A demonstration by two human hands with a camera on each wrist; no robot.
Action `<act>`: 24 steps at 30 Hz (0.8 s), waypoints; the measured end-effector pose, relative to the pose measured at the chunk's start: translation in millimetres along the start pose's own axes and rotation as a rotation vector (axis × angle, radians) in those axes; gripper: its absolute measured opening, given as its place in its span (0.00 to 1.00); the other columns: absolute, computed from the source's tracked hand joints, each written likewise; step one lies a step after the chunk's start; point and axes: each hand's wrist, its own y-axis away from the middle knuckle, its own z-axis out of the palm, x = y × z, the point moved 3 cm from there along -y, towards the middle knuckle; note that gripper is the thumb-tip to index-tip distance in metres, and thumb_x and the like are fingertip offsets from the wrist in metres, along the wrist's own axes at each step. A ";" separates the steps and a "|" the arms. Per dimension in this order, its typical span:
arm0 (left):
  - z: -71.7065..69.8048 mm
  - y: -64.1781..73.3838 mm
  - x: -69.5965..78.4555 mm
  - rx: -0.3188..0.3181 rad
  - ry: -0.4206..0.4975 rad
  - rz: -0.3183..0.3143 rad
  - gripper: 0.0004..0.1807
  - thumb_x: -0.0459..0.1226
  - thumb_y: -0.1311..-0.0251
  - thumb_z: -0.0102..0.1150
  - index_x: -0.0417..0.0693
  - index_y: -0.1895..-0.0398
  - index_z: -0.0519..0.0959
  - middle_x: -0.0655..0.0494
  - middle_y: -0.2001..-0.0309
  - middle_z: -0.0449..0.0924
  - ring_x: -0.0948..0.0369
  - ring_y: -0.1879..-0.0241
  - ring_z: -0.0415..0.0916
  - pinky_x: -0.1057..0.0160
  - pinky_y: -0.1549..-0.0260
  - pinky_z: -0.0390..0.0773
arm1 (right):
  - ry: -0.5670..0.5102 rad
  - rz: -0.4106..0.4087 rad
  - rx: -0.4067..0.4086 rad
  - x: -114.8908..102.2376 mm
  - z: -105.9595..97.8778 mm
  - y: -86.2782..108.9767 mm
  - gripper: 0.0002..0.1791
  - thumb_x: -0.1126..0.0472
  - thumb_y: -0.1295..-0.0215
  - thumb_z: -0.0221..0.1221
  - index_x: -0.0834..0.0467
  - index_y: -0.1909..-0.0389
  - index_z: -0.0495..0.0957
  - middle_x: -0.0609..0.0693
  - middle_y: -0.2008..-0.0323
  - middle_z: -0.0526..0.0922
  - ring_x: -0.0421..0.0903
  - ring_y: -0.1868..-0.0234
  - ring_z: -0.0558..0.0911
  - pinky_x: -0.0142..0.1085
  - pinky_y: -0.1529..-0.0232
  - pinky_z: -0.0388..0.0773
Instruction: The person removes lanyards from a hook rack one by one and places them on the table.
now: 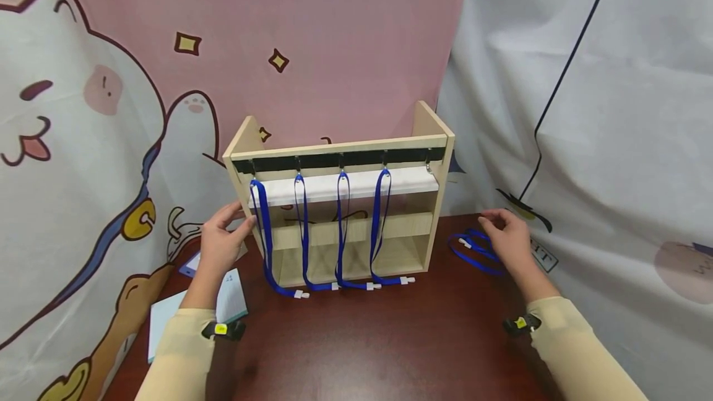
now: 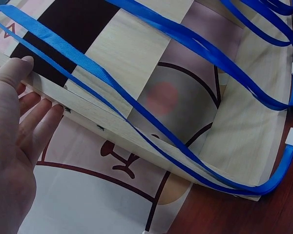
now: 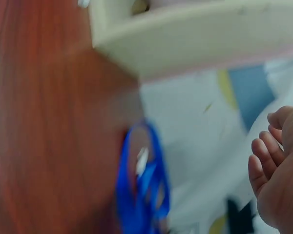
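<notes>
Beside the rack (image 1: 359,231), left hand (image 1: 220,240) pinches its edge; loose, empty right hand (image 1: 509,237) partly hides lanyard (image 1: 465,242).

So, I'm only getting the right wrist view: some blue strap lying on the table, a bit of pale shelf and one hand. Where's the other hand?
Observer: In the head view, the left hand holds the wooden shelf by its left side.

Visitor: Oh! Is anything hanging on it?

Observer: Yes, four blue straps hang in a row across its front.

Visitor: Does every hook have one?

Observer: No, the hook at the right end carries no strap.
</notes>
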 end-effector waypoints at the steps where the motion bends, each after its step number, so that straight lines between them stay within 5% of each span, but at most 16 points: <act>1: -0.2 0.8 3.6 -0.002 -0.002 0.003 0.26 0.31 0.25 0.69 0.41 0.26 0.81 0.39 0.35 0.84 0.76 0.44 0.77 0.79 0.55 0.80 | -0.019 -0.020 0.012 -10.7 1.4 1.7 0.14 0.55 0.19 0.67 0.62 0.44 0.88 0.58 0.55 0.89 0.32 0.64 0.79 0.23 0.65 0.74; 12: 1.4 -3.3 -18.3 0.012 -0.033 -0.016 0.27 0.32 0.25 0.71 0.47 0.25 0.81 0.45 0.35 0.85 0.75 0.43 0.77 0.80 0.56 0.80 | -0.183 -0.347 0.098 -113.4 6.5 16.6 0.06 0.69 0.25 0.69 0.61 0.50 0.89 0.52 0.58 0.87 0.37 0.65 0.83 0.21 0.63 0.77; 24: -1.1 4.0 15.4 -0.017 0.039 -0.001 0.26 0.31 0.24 0.69 0.39 0.25 0.80 0.37 0.36 0.84 0.75 0.46 0.78 0.75 0.59 0.85 | -0.350 -0.433 0.068 -202.6 -0.8 36.5 0.06 0.78 0.28 0.66 0.72 0.54 0.86 0.63 0.59 0.87 0.44 0.62 0.82 0.22 0.62 0.78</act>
